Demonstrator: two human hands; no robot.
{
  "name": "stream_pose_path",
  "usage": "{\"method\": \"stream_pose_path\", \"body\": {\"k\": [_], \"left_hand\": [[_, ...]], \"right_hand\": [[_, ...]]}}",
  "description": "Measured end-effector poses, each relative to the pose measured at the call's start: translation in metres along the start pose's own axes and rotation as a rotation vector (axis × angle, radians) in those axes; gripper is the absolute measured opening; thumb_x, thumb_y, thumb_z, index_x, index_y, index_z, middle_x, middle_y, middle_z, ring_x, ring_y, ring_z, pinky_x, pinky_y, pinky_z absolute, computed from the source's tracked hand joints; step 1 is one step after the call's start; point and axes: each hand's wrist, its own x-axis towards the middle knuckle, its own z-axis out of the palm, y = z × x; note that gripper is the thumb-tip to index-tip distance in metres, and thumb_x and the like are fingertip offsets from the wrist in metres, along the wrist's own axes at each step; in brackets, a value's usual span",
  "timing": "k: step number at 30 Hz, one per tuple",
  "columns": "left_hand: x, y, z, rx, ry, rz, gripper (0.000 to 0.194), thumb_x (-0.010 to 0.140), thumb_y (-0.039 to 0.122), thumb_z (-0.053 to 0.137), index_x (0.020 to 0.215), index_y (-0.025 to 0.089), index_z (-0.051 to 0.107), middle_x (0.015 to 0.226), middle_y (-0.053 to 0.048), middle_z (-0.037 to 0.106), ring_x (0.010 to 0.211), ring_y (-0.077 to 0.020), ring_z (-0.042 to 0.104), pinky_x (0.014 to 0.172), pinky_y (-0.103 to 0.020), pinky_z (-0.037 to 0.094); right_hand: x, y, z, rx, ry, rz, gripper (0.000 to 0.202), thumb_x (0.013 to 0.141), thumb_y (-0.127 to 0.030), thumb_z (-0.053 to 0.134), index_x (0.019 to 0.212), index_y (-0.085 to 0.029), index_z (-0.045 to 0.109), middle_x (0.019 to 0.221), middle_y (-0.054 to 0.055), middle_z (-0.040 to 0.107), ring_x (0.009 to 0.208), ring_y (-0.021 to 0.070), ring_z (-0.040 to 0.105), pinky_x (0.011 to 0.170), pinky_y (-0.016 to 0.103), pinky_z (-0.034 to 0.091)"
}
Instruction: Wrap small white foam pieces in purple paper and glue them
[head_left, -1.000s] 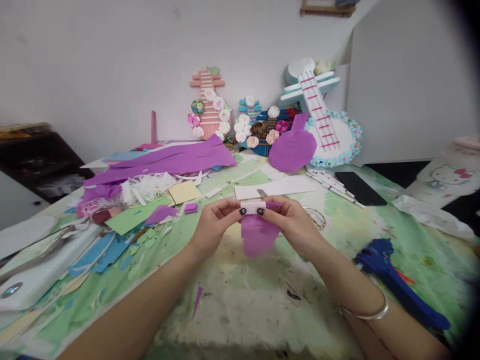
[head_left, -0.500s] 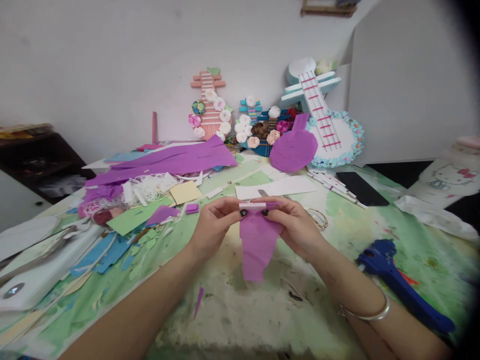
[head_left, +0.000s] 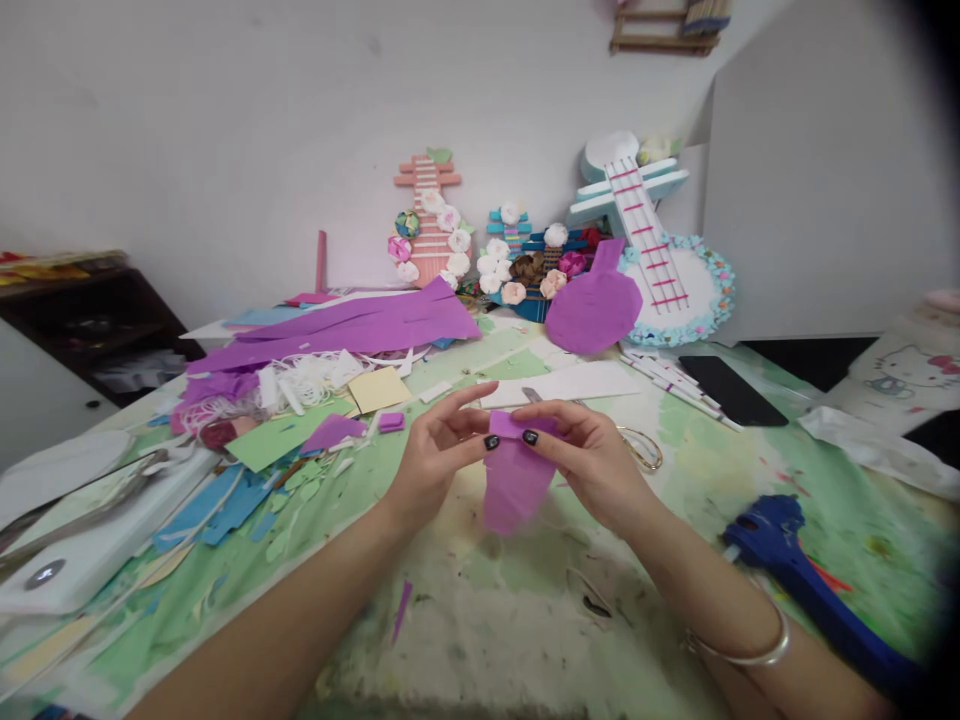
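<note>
Seemingly part-folded, the purple paper [head_left: 512, 497] hangs on the near side of the white strip [head_left: 596, 380], top doubled over, tail yet unfolded, pinched by the right hand [head_left: 602, 460] while the left hand [head_left: 427, 463] spreads loosely at its edge.

Dim, diffuse light greys the wall [head_left: 225, 150], its source hard to make out. The brown shelf [head_left: 90, 325] lies in shadow; a small glint sits on the bracelet [head_left: 750, 661]. The purple paper [head_left: 517, 495] blurs at its lower end, and black vignetting (a curved band) swallows the distorted right edge.
</note>
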Motion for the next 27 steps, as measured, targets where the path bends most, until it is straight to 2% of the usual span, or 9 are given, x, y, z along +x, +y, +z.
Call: {"method": "stream_pose_path", "body": {"k": [3, 6, 10, 15, 27], "left_hand": [[0.0005, -0.0018, 0.0012, 0.036, 0.043, 0.017, 0.056, 0.068, 0.017, 0.077, 0.121, 0.021, 0.058, 0.087, -0.005, 0.073, 0.08, -0.0159, 0.066, 0.073, -0.026, 0.052], [0.0018, -0.0033, 0.0024, 0.087, 0.106, 0.018, 0.037, 0.066, 0.018, 0.078, 0.102, 0.017, 0.068, 0.084, -0.005, 0.074, 0.077, -0.0153, 0.067, 0.071, -0.025, 0.053], [0.0023, -0.0035, 0.0033, 0.153, 0.141, 0.05, 0.02, 0.066, 0.019, 0.078, 0.085, 0.017, 0.074, 0.084, -0.005, 0.075, 0.074, -0.0135, 0.068, 0.07, -0.022, 0.055], [0.0014, -0.0014, 0.0044, 0.204, 0.174, 0.101, 0.011, 0.065, 0.017, 0.078, 0.076, 0.019, 0.076, 0.08, -0.003, 0.076, 0.071, -0.0126, 0.067, 0.068, -0.021, 0.055], [0.0003, -0.0008, 0.0014, 0.204, 0.159, 0.069, 0.006, 0.065, 0.019, 0.078, 0.071, 0.018, 0.076, 0.069, -0.003, 0.073, 0.062, -0.0111, 0.064, 0.06, -0.02, 0.053]], "right_hand": [[-0.0002, 0.0007, 0.0005, -0.033, 0.002, -0.025, 0.025, 0.073, -0.026, 0.072, 0.098, -0.025, 0.071, 0.087, 0.002, 0.071, 0.073, 0.0126, 0.063, 0.064, 0.024, 0.05], [0.0004, 0.0015, 0.0006, -0.062, 0.012, -0.038, 0.03, 0.073, -0.026, 0.072, 0.103, -0.025, 0.069, 0.09, 0.003, 0.071, 0.075, 0.0136, 0.064, 0.064, 0.025, 0.051], [0.002, 0.0038, -0.0007, -0.095, 0.012, -0.065, 0.025, 0.072, -0.025, 0.073, 0.096, -0.023, 0.071, 0.093, 0.004, 0.072, 0.08, 0.0148, 0.065, 0.07, 0.026, 0.053], [0.0015, 0.0019, -0.0001, -0.161, 0.024, -0.09, 0.024, 0.072, -0.024, 0.072, 0.096, -0.022, 0.071, 0.093, 0.004, 0.073, 0.079, 0.0163, 0.067, 0.069, 0.028, 0.055], [-0.0007, 0.003, 0.0024, -0.325, 0.108, -0.157, 0.023, 0.073, -0.022, 0.067, 0.097, -0.022, 0.069, 0.09, 0.003, 0.074, 0.076, 0.0174, 0.067, 0.064, 0.028, 0.055]]}}
